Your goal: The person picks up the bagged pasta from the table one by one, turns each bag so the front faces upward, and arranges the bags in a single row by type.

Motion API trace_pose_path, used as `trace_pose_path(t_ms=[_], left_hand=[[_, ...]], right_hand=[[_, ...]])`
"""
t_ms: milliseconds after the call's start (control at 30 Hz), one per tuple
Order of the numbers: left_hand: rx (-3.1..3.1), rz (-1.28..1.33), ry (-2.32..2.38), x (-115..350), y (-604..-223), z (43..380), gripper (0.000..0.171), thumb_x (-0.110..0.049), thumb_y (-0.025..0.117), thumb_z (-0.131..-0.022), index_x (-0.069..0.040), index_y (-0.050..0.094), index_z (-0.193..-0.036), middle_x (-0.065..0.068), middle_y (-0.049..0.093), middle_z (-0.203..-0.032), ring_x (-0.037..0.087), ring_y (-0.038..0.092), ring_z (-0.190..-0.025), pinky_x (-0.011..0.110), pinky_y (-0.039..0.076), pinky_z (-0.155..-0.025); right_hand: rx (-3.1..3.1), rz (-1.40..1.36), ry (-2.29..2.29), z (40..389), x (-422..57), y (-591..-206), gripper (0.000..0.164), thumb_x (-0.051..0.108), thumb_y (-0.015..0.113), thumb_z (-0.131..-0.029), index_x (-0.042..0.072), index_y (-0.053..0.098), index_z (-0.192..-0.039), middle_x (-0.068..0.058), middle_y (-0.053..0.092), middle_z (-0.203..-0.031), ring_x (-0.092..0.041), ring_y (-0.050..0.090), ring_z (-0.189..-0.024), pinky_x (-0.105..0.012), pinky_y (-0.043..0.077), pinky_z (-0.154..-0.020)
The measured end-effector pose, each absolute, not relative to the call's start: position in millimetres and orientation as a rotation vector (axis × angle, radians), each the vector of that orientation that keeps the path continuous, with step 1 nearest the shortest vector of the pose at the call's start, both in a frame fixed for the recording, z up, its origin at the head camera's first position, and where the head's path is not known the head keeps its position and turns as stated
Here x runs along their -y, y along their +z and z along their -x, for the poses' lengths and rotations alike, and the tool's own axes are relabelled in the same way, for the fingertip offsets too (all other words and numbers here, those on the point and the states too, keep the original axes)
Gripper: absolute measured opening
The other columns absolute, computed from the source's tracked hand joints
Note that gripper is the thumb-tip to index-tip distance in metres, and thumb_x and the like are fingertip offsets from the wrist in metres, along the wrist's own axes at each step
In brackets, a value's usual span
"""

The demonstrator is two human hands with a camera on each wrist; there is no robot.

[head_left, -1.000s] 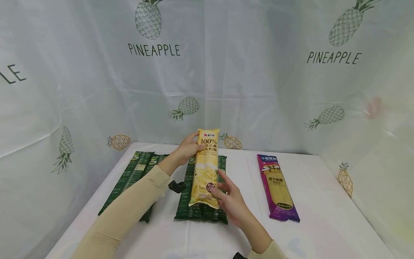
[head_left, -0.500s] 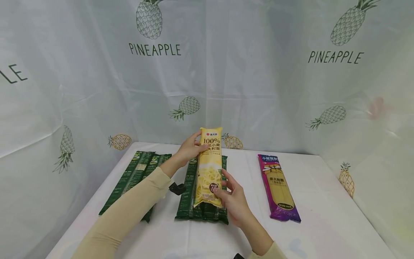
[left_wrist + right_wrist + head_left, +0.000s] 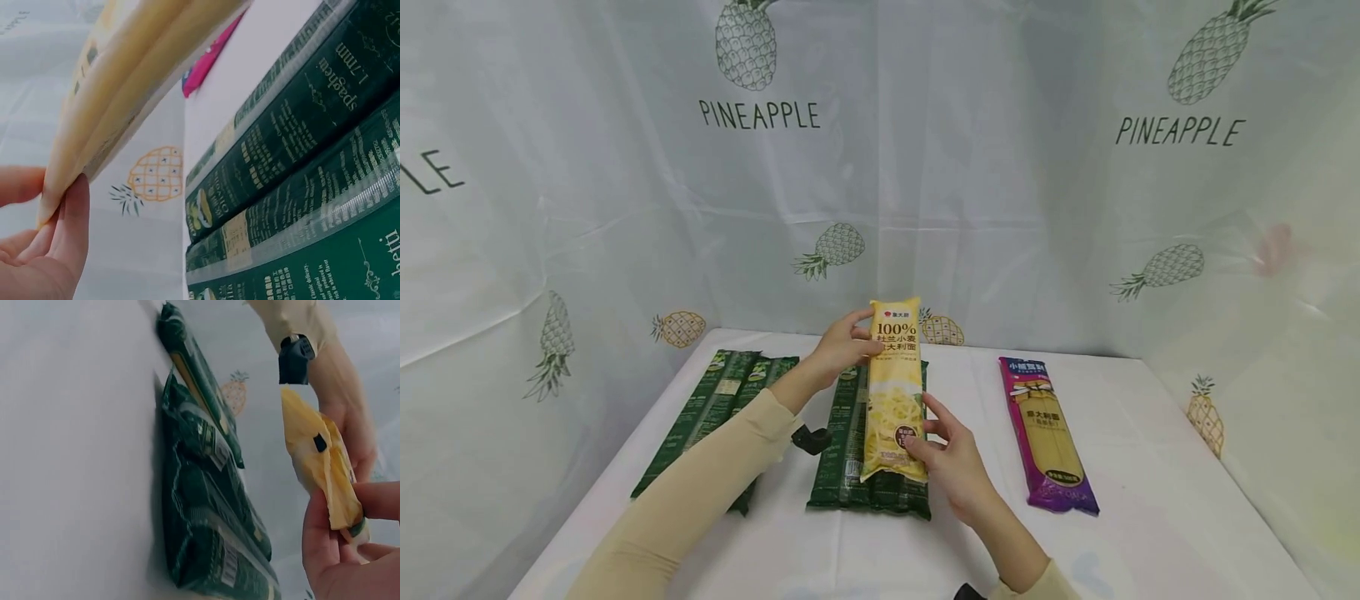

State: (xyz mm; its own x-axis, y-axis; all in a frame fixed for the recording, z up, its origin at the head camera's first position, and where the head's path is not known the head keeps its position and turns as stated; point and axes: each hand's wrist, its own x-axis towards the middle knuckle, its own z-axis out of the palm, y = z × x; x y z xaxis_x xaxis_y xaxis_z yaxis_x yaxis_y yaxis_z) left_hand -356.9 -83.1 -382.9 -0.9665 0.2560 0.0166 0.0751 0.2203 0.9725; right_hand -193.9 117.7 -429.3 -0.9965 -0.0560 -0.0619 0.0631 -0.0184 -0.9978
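Observation:
A yellow pasta packet point(image 3: 895, 392) is held up, tilted, above two green spaghetti packets point(image 3: 838, 471) lying side by side at the middle of the table. Near its top left edge my left hand point(image 3: 838, 348) pinches it, thumb over the front. My right hand point(image 3: 961, 471) grips the lower right edge between thumb and fingers. The left wrist view shows the packet point(image 3: 131, 87) from its side, with a gap between it and the green packets point(image 3: 275, 150). In the right wrist view, its crimped end point(image 3: 315, 450) sits in the right fingers.
Another pair of green packets point(image 3: 696, 425) lies at the left, partly hidden by the left sleeve point(image 3: 700, 492). A purple pasta packet point(image 3: 1048, 433) lies at the right of the white-covered table point(image 3: 1157, 467). A pineapple-print curtain point(image 3: 985, 183) hangs behind.
Both hands have shifted the yellow packet slightly to the right over the green packets. Their holds look the same, and the packets on the table have not moved.

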Motion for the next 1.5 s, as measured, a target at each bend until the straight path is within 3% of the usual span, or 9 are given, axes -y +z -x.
trace_pose_path(t_ms=[233,567,900,1167,1500], left_hand=[[-2.256,-0.303,1.888,76,-391,352,0.076,-0.005,0.075,-0.099,-0.019,0.04,-0.165,0.018,0.064,-0.124,0.028,0.073,-0.102,0.047,0.06,-0.094],[-2.223,-0.354,1.895,49,-397,346,0.075,-0.003,0.074,-0.1,-0.018,0.04,-0.165,0.018,0.063,-0.125,0.027,0.074,-0.099,0.047,0.062,-0.091],[-2.177,-0.402,1.931,14,-407,350,0.074,-0.004,0.074,-0.1,-0.017,0.04,-0.164,0.015,0.065,-0.126,0.026,0.075,-0.1,0.04,0.063,-0.086],[-2.162,-0.396,1.933,-15,-418,353,0.073,-0.003,0.075,-0.099,-0.014,0.043,-0.163,0.014,0.066,-0.121,0.025,0.074,-0.092,0.055,0.06,-0.094],[-2.109,-0.395,1.904,-46,-433,354,0.074,-0.001,0.074,-0.099,-0.014,0.042,-0.164,0.013,0.064,-0.118,0.023,0.073,-0.092,0.05,0.062,-0.091]], right_hand=[[-2.192,0.071,-1.983,196,-140,-430,0.077,0.013,0.074,-0.102,0.018,0.035,-0.168,-0.02,0.058,-0.128,-0.02,0.071,-0.091,-0.033,0.063,-0.076],[-2.235,0.078,-1.814,193,-177,-425,0.079,0.016,0.074,-0.103,0.022,0.032,-0.17,-0.022,0.059,-0.136,-0.024,0.074,-0.094,-0.044,0.065,-0.078],[-2.337,-0.027,-1.779,192,-211,-429,0.075,0.018,0.078,-0.099,0.025,0.042,-0.165,-0.02,0.063,-0.133,-0.023,0.073,-0.092,-0.041,0.065,-0.076],[-2.37,-0.046,-1.695,187,-236,-432,0.077,0.023,0.077,-0.101,0.018,0.038,-0.167,-0.021,0.058,-0.133,-0.022,0.064,-0.087,-0.031,0.057,-0.069],[-2.492,-0.084,-1.55,184,-258,-436,0.076,0.024,0.077,-0.1,0.012,0.04,-0.166,-0.019,0.06,-0.128,-0.021,0.063,-0.093,-0.035,0.061,-0.07]])
